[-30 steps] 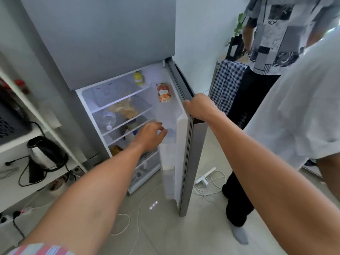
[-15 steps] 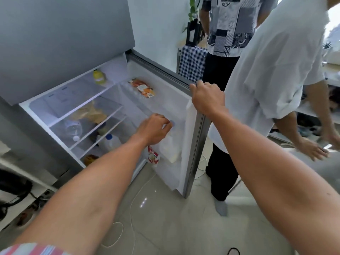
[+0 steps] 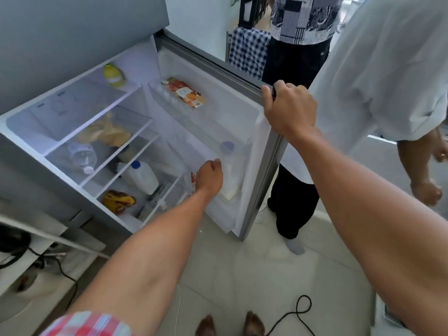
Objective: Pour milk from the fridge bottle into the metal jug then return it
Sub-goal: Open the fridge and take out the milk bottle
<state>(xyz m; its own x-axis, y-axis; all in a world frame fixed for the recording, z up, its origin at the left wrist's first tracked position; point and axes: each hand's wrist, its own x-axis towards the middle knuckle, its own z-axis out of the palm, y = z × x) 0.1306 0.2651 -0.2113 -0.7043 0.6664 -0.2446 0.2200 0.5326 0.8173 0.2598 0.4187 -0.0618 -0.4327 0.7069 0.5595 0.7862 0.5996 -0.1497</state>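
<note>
The fridge [image 3: 72, 57] stands open, its door [image 3: 264, 180] swung out to the right. A white milk bottle [image 3: 231, 183] with a blue cap [image 3: 228, 146] stands in the lower door bin. My left hand [image 3: 209, 174] reaches into that bin, and its curled fingers grip the bottle's left side. My right hand [image 3: 288, 110] grips the top outer corner of the door. A second white bottle with a blue cap [image 3: 141, 178] lies on a lower fridge shelf. The metal jug is not in view.
A juice carton [image 3: 185, 93] lies in the upper door bin. Two people [image 3: 375, 81] stand close behind the door on the right. A black cable [image 3: 298, 314] loops on the floor by my feet [image 3: 230, 324]. A shelf unit with cords [image 3: 36, 258] is at the left.
My left hand has dropped from the upper part of the door down into the lower bin, onto the milk bottle. The view has swung left to right; my right hand stays on the door.
</note>
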